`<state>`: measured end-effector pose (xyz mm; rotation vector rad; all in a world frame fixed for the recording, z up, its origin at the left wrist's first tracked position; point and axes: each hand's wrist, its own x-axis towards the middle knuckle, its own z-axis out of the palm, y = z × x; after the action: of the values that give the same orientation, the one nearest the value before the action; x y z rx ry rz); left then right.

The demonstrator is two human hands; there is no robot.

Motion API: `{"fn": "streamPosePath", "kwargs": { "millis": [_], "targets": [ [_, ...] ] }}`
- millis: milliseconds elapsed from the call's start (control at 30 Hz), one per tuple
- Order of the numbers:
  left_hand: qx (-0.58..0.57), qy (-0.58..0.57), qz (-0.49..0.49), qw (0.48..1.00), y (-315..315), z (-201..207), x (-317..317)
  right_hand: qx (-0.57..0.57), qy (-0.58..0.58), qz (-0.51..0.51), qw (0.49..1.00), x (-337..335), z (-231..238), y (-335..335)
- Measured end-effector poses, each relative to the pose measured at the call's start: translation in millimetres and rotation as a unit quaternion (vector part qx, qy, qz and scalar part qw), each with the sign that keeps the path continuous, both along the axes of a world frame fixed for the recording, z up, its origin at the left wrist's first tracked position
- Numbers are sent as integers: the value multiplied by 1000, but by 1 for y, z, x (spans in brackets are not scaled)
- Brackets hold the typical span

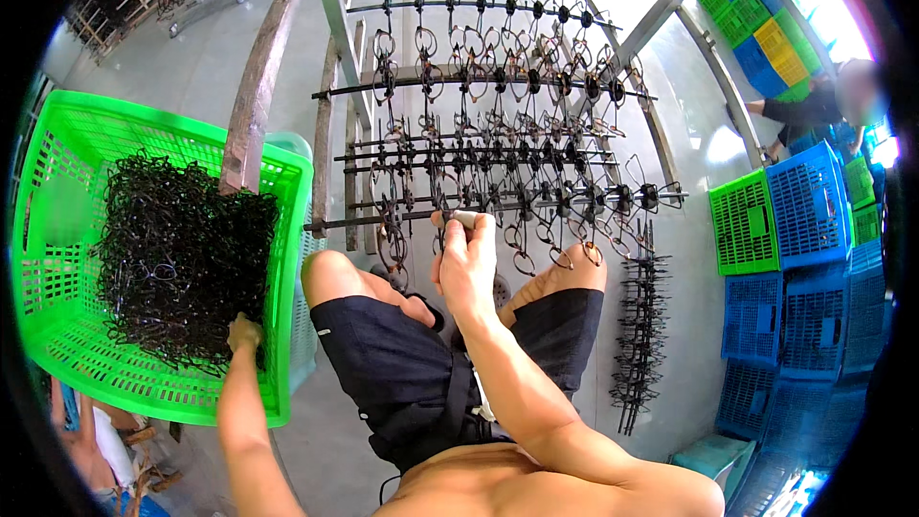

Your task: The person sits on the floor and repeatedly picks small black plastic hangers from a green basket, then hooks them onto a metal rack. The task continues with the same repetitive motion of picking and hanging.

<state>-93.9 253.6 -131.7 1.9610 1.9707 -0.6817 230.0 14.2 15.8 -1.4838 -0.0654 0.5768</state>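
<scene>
My left hand [245,333] reaches into a green plastic basket [297,268] and touches the tangled heap of thin, dark, looped wire-like pieces [172,258]; its fingertips are hidden among them. In front of me, my right hand [466,263] is raised to the nearest dark rod [407,217] of a rack, thumb and fingers pinched together. A pale wrap covers one fingertip. What lies in the pinch cannot be made out. Looped pieces like those in the basket hang along this rod, several near my right hand.
Farther rods [498,7] full of looped pieces cross the rack, between wooden posts [263,67]. A loaded bundle of rods [639,335] is on the floor at right. Blue and green crates [809,201] are stacked beyond. Another person [814,107] is at far right. My bent knees flank the rack's near side.
</scene>
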Motion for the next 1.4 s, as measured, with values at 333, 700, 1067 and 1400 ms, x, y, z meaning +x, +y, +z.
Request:
{"fn": "streamPosePath", "kwargs": {
  "millis": [333, 700, 1067, 1400],
  "targets": [
    [104, -336, 58, 934, 11, 99, 28, 49, -57, -62, 995, 7, -29, 14],
    [342, -401, -18, 849, -20, 132, 0, 0, -247, -28, 969, 2, -35, 3],
    [207, -522, -311, 767, -102, 193, 65, 220, 28, 289, 931, -70, 3, 35],
    [227, -429, -525, 700, -133, 204, 98, 271, 333, 440, 788, -33, -6, 11]
  ]
}}
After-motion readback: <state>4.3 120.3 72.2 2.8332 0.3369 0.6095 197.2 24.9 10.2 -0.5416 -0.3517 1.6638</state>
